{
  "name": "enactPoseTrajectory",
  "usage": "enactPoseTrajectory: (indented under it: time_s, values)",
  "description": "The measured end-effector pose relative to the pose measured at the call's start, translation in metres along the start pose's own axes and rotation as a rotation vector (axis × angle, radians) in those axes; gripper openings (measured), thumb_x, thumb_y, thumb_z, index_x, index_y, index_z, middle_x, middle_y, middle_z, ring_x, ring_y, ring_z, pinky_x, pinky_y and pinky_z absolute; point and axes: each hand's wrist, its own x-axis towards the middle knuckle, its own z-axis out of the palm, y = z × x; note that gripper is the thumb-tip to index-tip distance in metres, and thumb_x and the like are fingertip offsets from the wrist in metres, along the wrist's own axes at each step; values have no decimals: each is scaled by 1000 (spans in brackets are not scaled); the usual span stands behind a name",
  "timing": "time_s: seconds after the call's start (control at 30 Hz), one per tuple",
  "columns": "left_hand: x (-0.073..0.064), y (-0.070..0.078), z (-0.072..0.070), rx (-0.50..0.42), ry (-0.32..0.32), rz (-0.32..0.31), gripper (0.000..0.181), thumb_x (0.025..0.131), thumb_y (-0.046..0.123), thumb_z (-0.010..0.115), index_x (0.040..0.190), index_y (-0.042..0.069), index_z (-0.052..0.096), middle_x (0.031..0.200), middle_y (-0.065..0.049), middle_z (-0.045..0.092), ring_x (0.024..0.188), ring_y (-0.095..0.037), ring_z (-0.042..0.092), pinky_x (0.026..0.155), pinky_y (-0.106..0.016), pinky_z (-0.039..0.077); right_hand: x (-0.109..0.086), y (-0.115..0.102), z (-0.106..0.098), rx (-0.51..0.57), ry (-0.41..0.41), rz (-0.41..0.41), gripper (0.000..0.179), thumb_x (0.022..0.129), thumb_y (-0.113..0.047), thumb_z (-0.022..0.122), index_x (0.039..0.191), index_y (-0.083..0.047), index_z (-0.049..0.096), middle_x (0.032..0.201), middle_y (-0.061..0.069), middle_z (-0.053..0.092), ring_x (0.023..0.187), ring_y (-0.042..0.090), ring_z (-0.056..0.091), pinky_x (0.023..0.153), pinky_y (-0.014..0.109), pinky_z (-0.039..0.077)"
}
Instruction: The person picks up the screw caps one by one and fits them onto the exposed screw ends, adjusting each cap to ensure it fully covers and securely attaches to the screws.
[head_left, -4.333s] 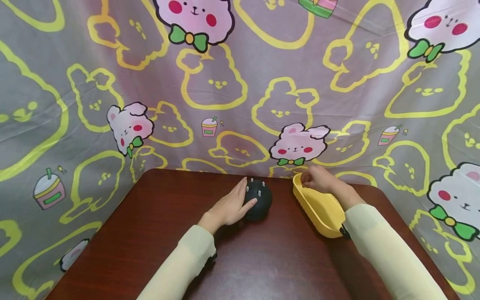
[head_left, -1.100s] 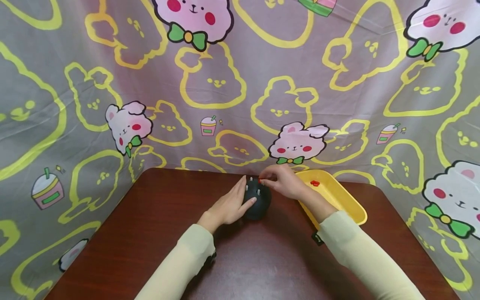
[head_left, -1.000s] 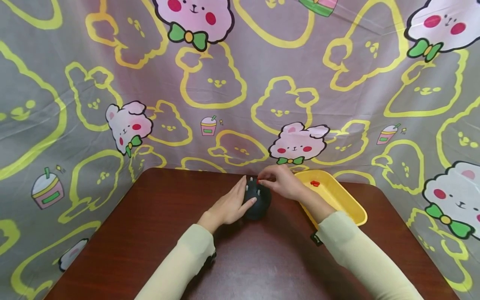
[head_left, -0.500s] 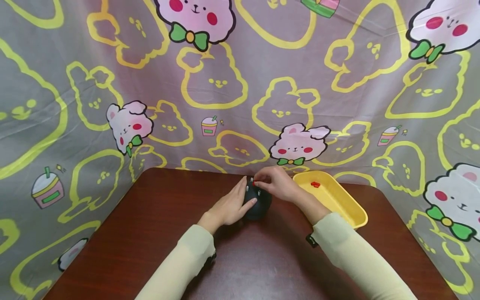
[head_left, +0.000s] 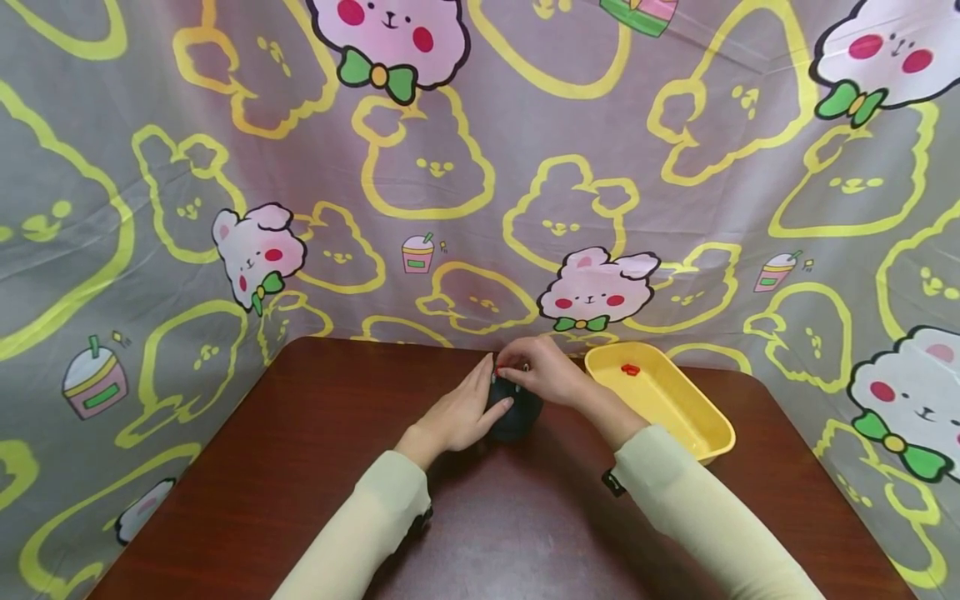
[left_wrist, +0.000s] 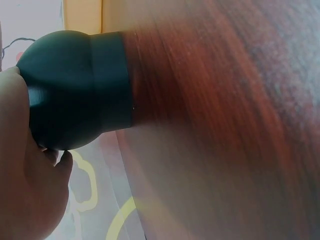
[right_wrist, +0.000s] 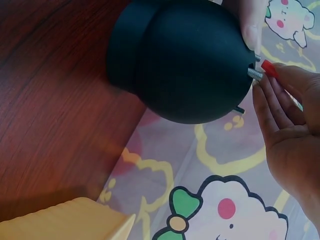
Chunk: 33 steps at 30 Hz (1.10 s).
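A black rounded dome (head_left: 517, 423) on a short cylindrical base stands on the table, with several metal screws (right_wrist: 255, 74) sticking out of its top. My left hand (head_left: 456, 417) rests along its left side, fingers straight and thumb across the front. Over the top, my right hand (head_left: 546, 368) pinches a small red piece (right_wrist: 269, 68) between thumb and fingertip. In the right wrist view that piece is right by a screw's tip; whether they touch I cannot tell. The left wrist view shows the dome's smooth side, its screws hidden.
A yellow tray (head_left: 678, 408) lies right of the dome, with small red pieces (head_left: 630, 370) near its far end. The dark wooden table (head_left: 337, 433) ends at a cartoon-printed cloth (head_left: 480, 233) behind and at both sides.
From inside the tray, my right hand has come to the dome with a red piece, then moved left across its top. The tray has swung slightly right. My left hand stays put.
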Motion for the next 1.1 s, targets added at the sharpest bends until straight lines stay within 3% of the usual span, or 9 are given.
enactPoseTrajectory:
  time_s: [0.53,0.77,1.1]
  values:
    - [0,-1,2,-13,7,2,92,104,66,31,164,4,0,173,-9,2,157,-18,13,122,-38,27,2,-2,9,-65,-30,-54,12,88,-5,80,100,-6,78,86,-1,72,77,11,63,72,29,54]
    - [1,0,0,-5,-3,6,91,104,67,28,164,4,-2,172,-9,1,157,-18,12,122,-37,27,3,-2,10,-148,-53,-66,9,89,-8,79,99,-7,79,95,1,74,92,18,65,83,36,53]
    - [0,-1,0,-13,-19,0,94,103,69,28,164,4,-1,172,-10,2,156,-20,14,121,-40,30,2,-4,11,-152,-79,-70,13,88,-6,79,101,-5,78,99,4,73,97,21,65,89,40,52]
